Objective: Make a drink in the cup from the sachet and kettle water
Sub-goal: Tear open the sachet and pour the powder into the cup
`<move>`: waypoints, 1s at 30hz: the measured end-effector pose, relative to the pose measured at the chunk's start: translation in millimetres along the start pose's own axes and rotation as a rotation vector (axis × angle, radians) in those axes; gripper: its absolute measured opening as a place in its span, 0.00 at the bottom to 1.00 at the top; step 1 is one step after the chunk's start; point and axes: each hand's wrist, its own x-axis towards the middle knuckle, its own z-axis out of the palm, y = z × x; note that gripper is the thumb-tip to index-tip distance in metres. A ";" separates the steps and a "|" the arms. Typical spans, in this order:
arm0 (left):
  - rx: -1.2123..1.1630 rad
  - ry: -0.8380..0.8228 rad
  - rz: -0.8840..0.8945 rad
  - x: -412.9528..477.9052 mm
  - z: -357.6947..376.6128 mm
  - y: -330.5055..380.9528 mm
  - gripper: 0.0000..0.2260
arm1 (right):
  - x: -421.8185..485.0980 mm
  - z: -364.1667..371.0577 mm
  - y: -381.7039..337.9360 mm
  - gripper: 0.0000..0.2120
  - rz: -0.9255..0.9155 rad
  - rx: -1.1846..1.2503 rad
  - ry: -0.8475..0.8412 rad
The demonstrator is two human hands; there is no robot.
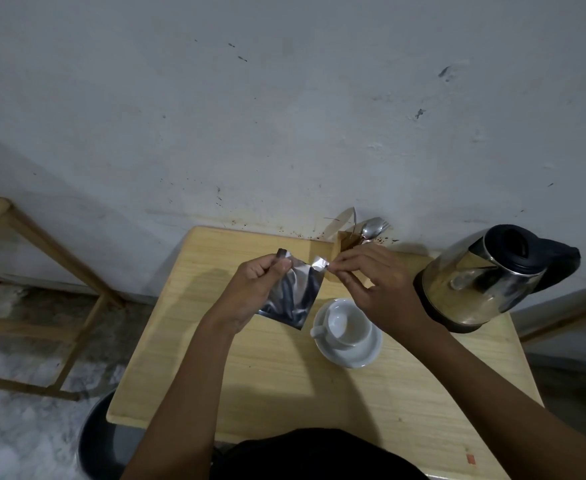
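A silver foil sachet hangs in the air above the table, left of the cup. My left hand pinches its top left corner. My right hand pinches the top right corner, where the foil is pulled apart into a small torn flap. The white cup stands empty on a white saucer just below and right of the sachet. A steel kettle with a black lid and handle stands at the table's right side.
A wooden holder with spoons stands against the wall behind my hands. The light wooden table ends close to the wall. A dark round bin sits on the floor at the front left, and a wooden frame stands further left.
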 end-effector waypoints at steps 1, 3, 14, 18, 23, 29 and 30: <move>-0.001 0.009 -0.004 0.7 -0.1 -0.2 0.10 | -1.6 0.8 -1.5 0.03 0.033 0.018 0.018; -0.010 0.041 -0.021 3.4 -0.1 -3.7 0.09 | -4.7 3.1 -7.1 0.04 0.104 0.032 0.067; -0.042 0.138 -0.074 3.7 -18.6 -26.2 0.09 | -34.1 -8.9 -25.3 0.14 0.661 0.259 0.275; 0.006 0.173 -0.077 0.4 -30.3 -31.0 0.10 | -35.1 -15.1 -11.9 0.07 0.913 0.316 0.251; 0.020 0.169 -0.092 -6.2 -35.4 -33.2 0.10 | -31.5 18.1 13.8 0.04 1.062 0.277 -0.115; 0.073 0.206 -0.085 -11.5 -34.3 -44.6 0.10 | -25.5 89.0 35.5 0.02 0.994 0.142 -0.458; 0.069 0.211 -0.090 -11.8 -33.2 -46.1 0.09 | -25.6 98.6 36.9 0.01 0.979 0.140 -0.494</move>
